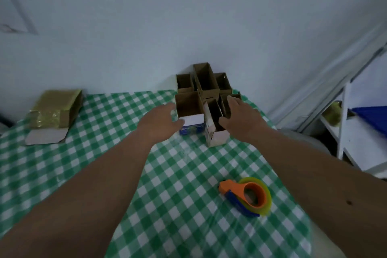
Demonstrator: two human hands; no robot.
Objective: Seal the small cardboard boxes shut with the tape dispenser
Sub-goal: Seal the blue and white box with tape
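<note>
Head view. Green-and-white checked cloth covers the worktop (188, 174). A cluster of small open brown cardboard boxes (206, 81) stands at the far edge against the pale wall, tops unsealed. The nearest two are a white-fronted box with a blue label (191, 123) and a narrow white-sided box (215, 132) just beside it.

Left hand (161, 123): fingers spread and relaxed, holding nothing, thumb at the blue-label box's front; contact cannot be confirmed. Right hand (240, 117): fingers extended over the narrow box and its neighbours, holding nothing.

Orange-and-blue tape dispenser with a yellowish tape roll (247, 197) lies near the right edge, well apart from both hands. A larger taped cardboard box (54, 115), flap open, sits at the far-left corner.
</note>
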